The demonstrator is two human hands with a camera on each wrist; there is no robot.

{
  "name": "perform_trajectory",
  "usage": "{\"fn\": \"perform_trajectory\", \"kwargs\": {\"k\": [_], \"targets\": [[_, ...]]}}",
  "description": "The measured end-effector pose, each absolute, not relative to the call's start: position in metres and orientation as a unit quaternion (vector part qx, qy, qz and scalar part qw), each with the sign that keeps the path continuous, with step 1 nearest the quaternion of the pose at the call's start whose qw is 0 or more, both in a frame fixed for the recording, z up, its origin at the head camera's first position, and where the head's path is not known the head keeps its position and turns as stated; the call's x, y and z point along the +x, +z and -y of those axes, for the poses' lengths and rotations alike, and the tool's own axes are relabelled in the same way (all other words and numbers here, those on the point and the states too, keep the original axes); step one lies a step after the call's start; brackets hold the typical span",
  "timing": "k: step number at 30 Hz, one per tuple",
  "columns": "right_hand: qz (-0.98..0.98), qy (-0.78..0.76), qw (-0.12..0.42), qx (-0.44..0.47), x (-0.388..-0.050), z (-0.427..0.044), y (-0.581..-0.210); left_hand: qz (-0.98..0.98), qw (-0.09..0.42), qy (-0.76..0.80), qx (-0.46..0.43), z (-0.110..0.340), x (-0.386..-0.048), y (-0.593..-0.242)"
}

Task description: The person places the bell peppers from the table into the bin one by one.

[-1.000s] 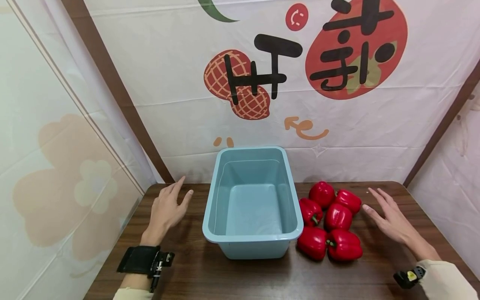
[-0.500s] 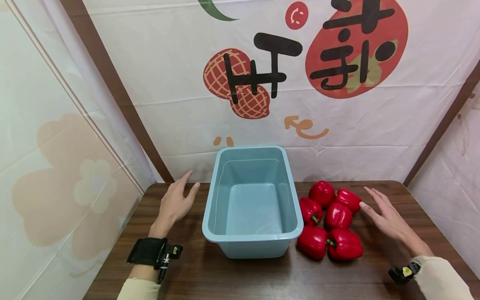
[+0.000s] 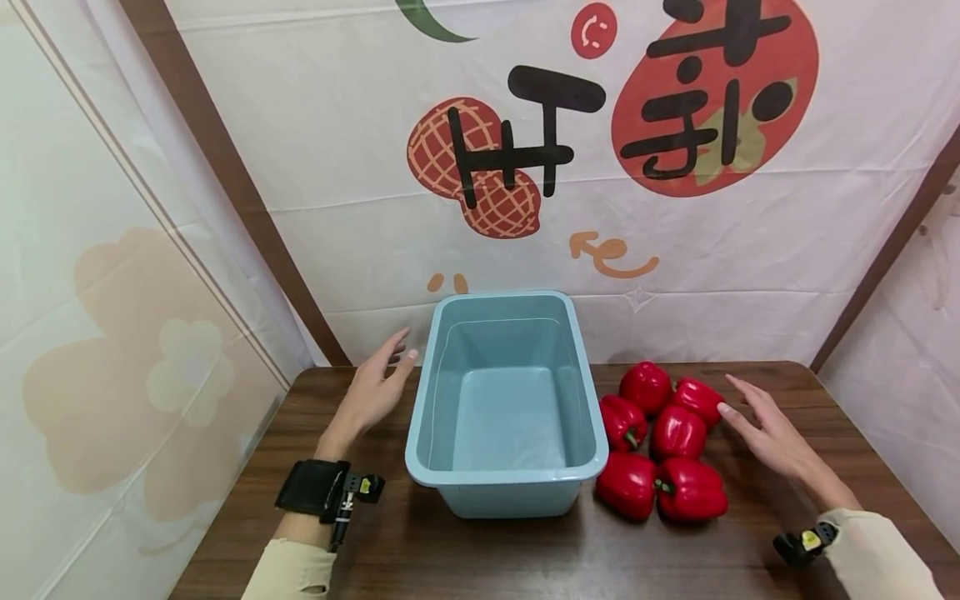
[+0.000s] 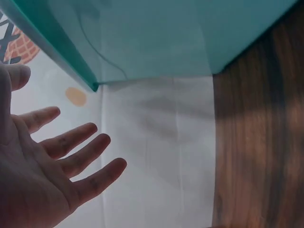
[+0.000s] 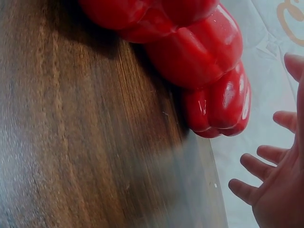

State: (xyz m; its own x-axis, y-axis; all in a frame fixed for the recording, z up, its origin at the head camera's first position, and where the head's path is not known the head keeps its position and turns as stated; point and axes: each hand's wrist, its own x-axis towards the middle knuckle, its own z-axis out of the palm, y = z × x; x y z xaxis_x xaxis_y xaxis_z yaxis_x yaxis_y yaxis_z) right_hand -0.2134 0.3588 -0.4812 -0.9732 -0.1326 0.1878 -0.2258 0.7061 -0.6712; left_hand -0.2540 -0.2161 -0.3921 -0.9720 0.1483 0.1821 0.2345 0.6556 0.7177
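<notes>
A pale blue plastic tub [image 3: 506, 477] stands upright on the table with nothing inside it. Left of its rim hovers my left hand [image 3: 375, 392], fingers spread and relaxed, apart from the tub [image 4: 152, 42] in the left wrist view. Several shiny red bell peppers [image 3: 678, 433] lie in a cluster against the tub's right side. My right hand [image 3: 772, 433] is held to the right of them, its thumb near the rear right bell pepper [image 3: 697, 400]. In the right wrist view that bell pepper [image 5: 218, 104] is apart from the loosely extended fingers [image 5: 256, 166].
The dark wooden table [image 3: 510, 558] ends at a white printed cloth wall [image 3: 360, 250] just behind the tub. Another cloth panel [image 3: 112, 375] rises along the left side. A black band with a camera [image 3: 315, 490] is on the left wrist.
My left hand has moved rightward and slightly forward, closer to the tub. The right hand has shifted a little left toward the bell peppers. Tub and bell peppers have stayed in place.
</notes>
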Motion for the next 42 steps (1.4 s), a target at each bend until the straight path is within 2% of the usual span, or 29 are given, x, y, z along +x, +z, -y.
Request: {"fn": "perform_trajectory", "kwargs": {"k": [10,23,42], "targets": [[0.922,0.373,0.055,0.090,-0.216,-0.358,-0.482,0.891,0.008,-0.428,-0.149,0.197,-0.264,-0.383],[0.923,0.374,0.039,0.087,-0.218,-0.361,-0.483,0.871,-0.056,-0.467,-0.139,0.182,-0.275,-0.382],[0.918,0.389,0.010,0.069,-0.224,-0.358,-0.481,0.861,-0.064,-0.494,-0.104,0.173,-0.296,-0.380]]}}
